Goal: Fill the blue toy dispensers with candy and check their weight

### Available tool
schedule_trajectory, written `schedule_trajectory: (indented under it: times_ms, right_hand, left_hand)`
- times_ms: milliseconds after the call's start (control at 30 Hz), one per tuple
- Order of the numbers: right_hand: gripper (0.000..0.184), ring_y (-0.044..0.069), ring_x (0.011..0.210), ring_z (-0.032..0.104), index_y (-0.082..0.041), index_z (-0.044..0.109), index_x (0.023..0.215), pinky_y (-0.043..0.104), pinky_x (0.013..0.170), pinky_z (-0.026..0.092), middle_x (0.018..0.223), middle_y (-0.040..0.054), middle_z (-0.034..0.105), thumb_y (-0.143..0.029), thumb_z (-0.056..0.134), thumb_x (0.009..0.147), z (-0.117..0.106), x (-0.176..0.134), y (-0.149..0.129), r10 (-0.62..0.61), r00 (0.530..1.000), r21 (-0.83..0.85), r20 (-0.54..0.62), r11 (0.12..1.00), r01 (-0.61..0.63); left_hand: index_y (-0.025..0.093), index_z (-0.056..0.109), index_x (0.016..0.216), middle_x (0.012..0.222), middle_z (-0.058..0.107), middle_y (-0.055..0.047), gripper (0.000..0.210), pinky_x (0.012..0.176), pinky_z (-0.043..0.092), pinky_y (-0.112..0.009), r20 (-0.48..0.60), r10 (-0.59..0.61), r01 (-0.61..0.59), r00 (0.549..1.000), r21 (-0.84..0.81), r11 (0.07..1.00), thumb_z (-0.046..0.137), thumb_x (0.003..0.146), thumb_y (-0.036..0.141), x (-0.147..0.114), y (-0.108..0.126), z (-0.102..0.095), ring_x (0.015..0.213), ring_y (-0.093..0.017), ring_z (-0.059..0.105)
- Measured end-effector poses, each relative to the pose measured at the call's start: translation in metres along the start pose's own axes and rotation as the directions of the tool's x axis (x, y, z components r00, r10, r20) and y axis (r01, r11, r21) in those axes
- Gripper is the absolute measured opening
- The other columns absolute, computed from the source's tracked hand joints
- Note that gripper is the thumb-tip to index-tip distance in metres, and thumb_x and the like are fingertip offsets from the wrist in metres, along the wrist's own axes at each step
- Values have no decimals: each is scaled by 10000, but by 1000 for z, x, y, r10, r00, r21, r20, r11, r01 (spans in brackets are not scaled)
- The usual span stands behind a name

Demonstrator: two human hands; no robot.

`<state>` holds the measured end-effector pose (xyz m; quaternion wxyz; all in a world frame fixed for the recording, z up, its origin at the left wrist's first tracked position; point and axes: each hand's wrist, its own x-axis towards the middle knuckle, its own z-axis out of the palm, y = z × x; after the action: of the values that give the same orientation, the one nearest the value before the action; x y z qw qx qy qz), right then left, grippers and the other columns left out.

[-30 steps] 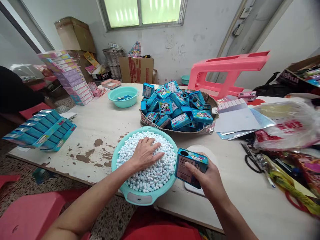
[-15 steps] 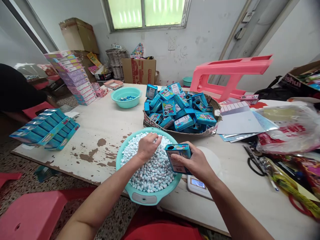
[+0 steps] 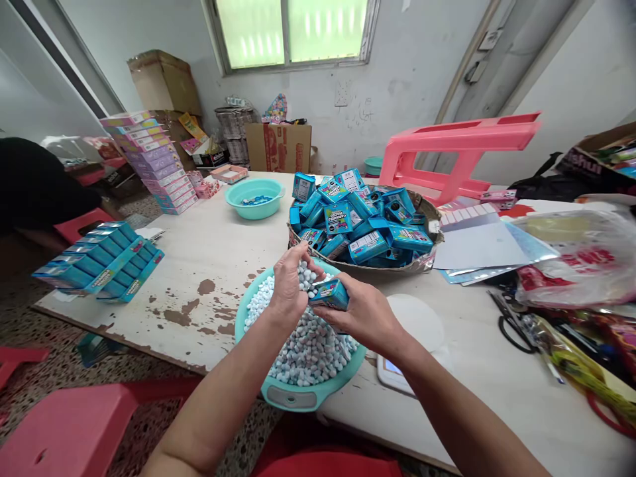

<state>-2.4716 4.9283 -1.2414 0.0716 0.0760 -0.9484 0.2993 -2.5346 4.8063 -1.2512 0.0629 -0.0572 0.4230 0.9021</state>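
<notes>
My left hand (image 3: 289, 285) is cupped around a heap of small pale candies (image 3: 305, 275), tipped towards a blue candy tin (image 3: 330, 295). My right hand (image 3: 370, 313) grips that tin, which lies tilted against the fingers of my left hand. The tin's opening is hidden by the hand and the candies. Both hands are above a turquoise basin (image 3: 242, 311) filled with loose white and pale blue candies (image 3: 311, 358). To the right, partly behind my right arm, sits a white kitchen scale (image 3: 415, 321).
Behind the basin, a torn cardboard box (image 3: 422, 262) is heaped with blue tins (image 3: 365, 245). A second turquoise basin (image 3: 256, 211) holds small blue pieces. Display packs of blue boxes (image 3: 102, 262) stand at left. Scissors (image 3: 514, 324) and plastic bags lie right. A person in black (image 3: 40, 192) sits far left.
My left hand has come up from the candies with a handful and turned towards the tin. My right hand has brought the tin left, over the basin, and tilted it.
</notes>
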Motion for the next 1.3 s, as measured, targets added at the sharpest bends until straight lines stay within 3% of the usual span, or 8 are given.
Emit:
schedule_trajectory:
  times_ms: [100, 433, 633, 833, 1033, 1167, 1300]
  right_hand:
    - [358, 208, 710, 602, -237, 577, 942, 256, 550, 340, 787, 2, 654, -507, 646, 716, -1, 1, 2, 48, 997, -58, 52, 997, -45]
    - [316, 203, 717, 600, -232, 557, 889, 252, 547, 317, 805, 2, 657, -475, 654, 713, -2, 1, 6, 44, 999, -75, -1, 996, -44]
    - [321, 182, 696, 593, -240, 592, 943, 246, 573, 371, 809, 1, 658, -447, 664, 708, -7, 0, 6, 24, 999, 30, -22, 999, -24]
    - [298, 177, 728, 589, -248, 606, 948, 240, 593, 401, 845, -4, 658, -425, 669, 716, -8, 0, 9, 40, 995, 127, -87, 992, -29]
    - [318, 184, 767, 598, -241, 613, 979, 251, 635, 431, 896, 4, 666, -391, 686, 708, -6, -1, 9, 28, 994, 188, -104, 982, -8]
    - [336, 195, 819, 604, -238, 614, 1010, 260, 671, 445, 931, 12, 667, -378, 686, 713, -6, -1, 8, 42, 988, 225, -149, 974, -7]
    - [349, 195, 848, 604, -245, 609, 1036, 260, 689, 450, 976, 13, 665, -363, 684, 717, -7, -2, 8, 31, 987, 243, -158, 970, 8]
  left_hand:
    - [169, 468, 656, 524, 439, 63, 315, 496, 438, -222, 19, 15, -15, 1000, -11, 1000, 684, 656, 399, 1, -2, 1, 465, -85, 489]
    - [162, 485, 654, 526, 452, 60, 325, 483, 414, -208, 68, 44, -46, 997, 38, 998, 714, 659, 393, 1, -2, 10, 460, -73, 477]
    - [153, 471, 589, 497, 460, 49, 420, 481, 406, -211, 85, 96, -107, 992, 136, 985, 712, 654, 491, 2, -2, 15, 425, -70, 476]
    - [150, 523, 637, 528, 512, 31, 385, 489, 423, -224, 104, 127, -145, 987, 189, 971, 712, 662, 484, -2, 5, 22, 458, -94, 515]
    - [155, 509, 635, 456, 471, 45, 385, 430, 354, -192, 131, 125, -151, 983, 208, 966, 737, 642, 465, -2, 8, 28, 405, -76, 469]
    - [155, 555, 734, 450, 461, 52, 403, 438, 390, -202, 144, 96, -124, 985, 201, 972, 692, 668, 528, -3, 10, 29, 390, -80, 464]
    - [153, 557, 766, 544, 512, 44, 361, 442, 418, -188, 104, 102, -122, 989, 204, 971, 711, 665, 463, -2, 11, 31, 421, -61, 469]
